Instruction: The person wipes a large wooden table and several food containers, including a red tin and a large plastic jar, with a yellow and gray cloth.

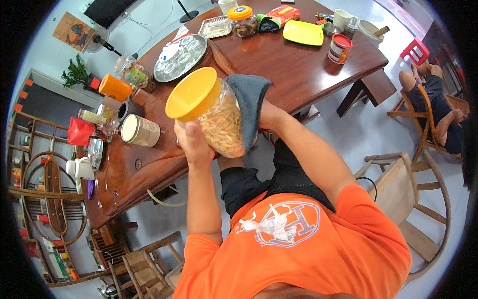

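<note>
A clear plastic jar [223, 125] with a yellow lid [194, 93] is held up, tilted, in front of my body at the table's near edge. Pale, elongated pieces of food, perhaps nuts or seeds, fill much of it. My left hand [194, 144] grips the jar below the lid, thumb against its side. On the other side, my right hand [270, 116] presses a dark grey cloth [248, 101] to the jar's wall and base. The cloth hides most of the right fingers.
The polished wooden table [257, 67] bears a round metal tray of glasses [183, 56], a tin canister [143, 130], an orange-lidded jar [242, 26], a yellow tray [303, 33] and a red-lidded can [340, 49]. A wooden chair [396, 183] stands at right; a seated person [437, 101] is beyond.
</note>
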A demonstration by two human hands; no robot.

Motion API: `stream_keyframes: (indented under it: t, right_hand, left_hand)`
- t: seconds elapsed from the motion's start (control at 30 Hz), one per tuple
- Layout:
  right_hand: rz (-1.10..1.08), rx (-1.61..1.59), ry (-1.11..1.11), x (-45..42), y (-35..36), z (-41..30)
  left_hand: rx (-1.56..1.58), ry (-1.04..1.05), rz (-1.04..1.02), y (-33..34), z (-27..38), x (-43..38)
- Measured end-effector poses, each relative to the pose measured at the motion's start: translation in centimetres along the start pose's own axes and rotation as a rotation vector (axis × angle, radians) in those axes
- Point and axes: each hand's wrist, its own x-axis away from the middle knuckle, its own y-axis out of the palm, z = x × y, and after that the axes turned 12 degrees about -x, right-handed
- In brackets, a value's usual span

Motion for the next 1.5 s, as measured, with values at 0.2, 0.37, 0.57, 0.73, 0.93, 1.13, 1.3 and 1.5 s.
stream_keyframes:
  t: [0.2, 0.37, 0.57, 0.73, 0.93, 1.13, 1.3, 1.5]
  right_hand:
    - [-0.066, 0.615, -0.420, 1.3, 2.3, 0.4]
    - [0.111, 0.123, -0.393, 2.3, 3.8, 4.6]
    - [0.297, -0.114, -0.308, 3.7, 3.5, 5.1]
    - [0.266, -0.189, -0.383, 4.0, 4.0, 4.5]
    - [0.085, 0.441, -0.369, 4.5, 2.7, 4.5]
    - [0.188, -0.167, -0.310, 4.4, 3.6, 3.7]
    - [0.341, 1.261, -0.155, 5.4, 6.6, 4.9]
    - [0.427, -0.146, 0.054, 6.1, 4.5, 3.3]
  left_hand:
    - [-0.062, 0.138, 0.195, -1.7, -0.8, 0.5]
    - [-0.177, 0.392, 0.150, -3.1, -2.2, -0.1]
    - [-0.452, 0.470, 0.297, -3.5, -2.1, 0.8]
    - [-0.942, 0.656, 0.182, -4.9, -2.2, 3.2]
    - [-0.748, 0.672, 0.307, -5.5, -3.9, 3.2]
    - [-0.347, 0.508, 0.389, -1.5, -3.0, 3.7]
    - [-0.664, 0.553, 0.516, -4.0, -3.6, 3.0]
    - [-0.933, 0.730, 0.417, -4.7, -1.6, 3.0]
